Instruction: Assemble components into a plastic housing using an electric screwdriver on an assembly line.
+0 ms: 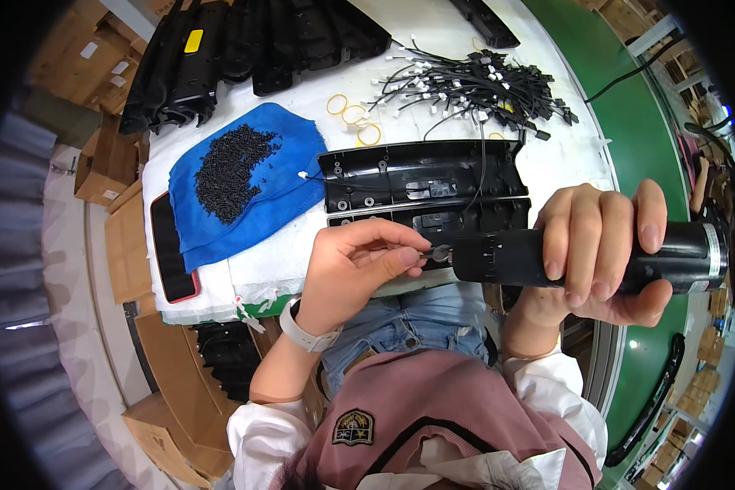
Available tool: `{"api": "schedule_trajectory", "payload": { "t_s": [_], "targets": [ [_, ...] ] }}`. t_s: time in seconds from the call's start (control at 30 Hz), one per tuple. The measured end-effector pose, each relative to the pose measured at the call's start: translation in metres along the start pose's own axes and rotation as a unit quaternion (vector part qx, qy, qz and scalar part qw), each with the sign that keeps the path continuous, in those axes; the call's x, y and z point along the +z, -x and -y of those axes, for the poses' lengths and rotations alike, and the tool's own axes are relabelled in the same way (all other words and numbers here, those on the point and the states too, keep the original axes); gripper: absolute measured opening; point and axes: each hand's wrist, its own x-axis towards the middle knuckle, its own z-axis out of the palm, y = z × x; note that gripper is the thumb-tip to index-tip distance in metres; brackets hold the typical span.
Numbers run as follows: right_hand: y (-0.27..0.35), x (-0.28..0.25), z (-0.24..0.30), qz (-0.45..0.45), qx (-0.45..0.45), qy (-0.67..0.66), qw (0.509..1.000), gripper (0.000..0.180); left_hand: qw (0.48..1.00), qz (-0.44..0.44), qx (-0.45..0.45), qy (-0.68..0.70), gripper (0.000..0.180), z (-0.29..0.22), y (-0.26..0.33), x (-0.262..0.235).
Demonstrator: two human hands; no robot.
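My right hand is wrapped around a thick black electric screwdriver, held level with its tip pointing left. At that tip the thumb and forefinger of my left hand are pinched together. Whatever sits between those fingertips is too small to make out. Beyond my hands, two long black plastic housings lie side by side, hollow side up, with round screw posts. A thin black cable runs across them, and the nearer one is partly hidden by my hands and the screwdriver.
A heap of small black screws rests on a blue cloth, beside a phone. Farther back are yellow rubber bands, a bundle of black cables with white connectors, and stacked black housings. Cardboard boxes stand left.
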Motion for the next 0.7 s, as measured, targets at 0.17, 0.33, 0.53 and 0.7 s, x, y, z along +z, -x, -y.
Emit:
{"api": "schedule_trajectory", "payload": {
  "t_s": [0.17, 0.33, 0.53, 0.7],
  "targets": [
    [-0.008, 0.000, -0.009, -0.096, 0.016, -0.037, 0.995, 0.031, 0.986, -0.018, 0.082, -0.147, 0.031, -0.006, -0.002, 0.008],
    [-0.010, -0.005, -0.034, -0.149, 0.110, 0.073, 0.980, 0.029, 0.780, 0.034, 0.246, -0.574, 0.041, 0.003, -0.001, 0.003],
    [-0.012, -0.004, -0.040, -0.142, 0.184, 0.205, 0.951, 0.033, 0.756, 0.058, 0.251, -0.602, 0.031, 0.014, 0.001, 0.000],
    [-0.011, -0.004, -0.048, -0.171, 0.160, 0.116, 0.965, 0.024, 0.762, 0.047, 0.251, -0.595, 0.027, 0.016, 0.000, -0.001]
  ]
}}
